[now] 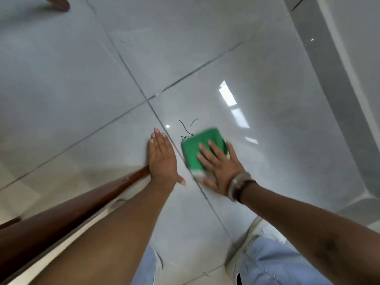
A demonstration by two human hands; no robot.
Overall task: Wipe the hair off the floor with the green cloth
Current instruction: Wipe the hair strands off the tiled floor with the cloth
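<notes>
1. Head view, the cloth: your right hand (219, 167) lies flat with fingers spread wide on top of the green cloth (202, 150), pressing it to the floor (82, 79). It pins the cloth rather than pinching it. The cloth is blurred, so its edges are soft.

2. Head view, the hair: the dark hair strands (186, 128) lie on the floor at about 11 o'clock from the cloth. The nearest strand touches or runs under the cloth's far-left corner; the others curl just beyond it. A fainter strand (123, 41) lies well apart, far up at 11 o'clock.

3. Head view, the other hand: your left hand (162, 159) is flat and open on the floor, fingers together, holding nothing. It sits at 9 o'clock from the cloth, just across the grout line (174, 147), and appears to be bracing you.

4. Which hand is nearer: the right, since the cloth under it already meets the hair. The left is near but bare.

5. What the move turns on: the hair lies ahead and slightly left of the cloth, so your stroke likely needs to push toward 11 o'clock, not sideways, to catch the curled strands under the leading edge.

6. Risk, as I judge it: on glossy tile, loose strands may slide ahead of the cloth rather than cling.
</notes>
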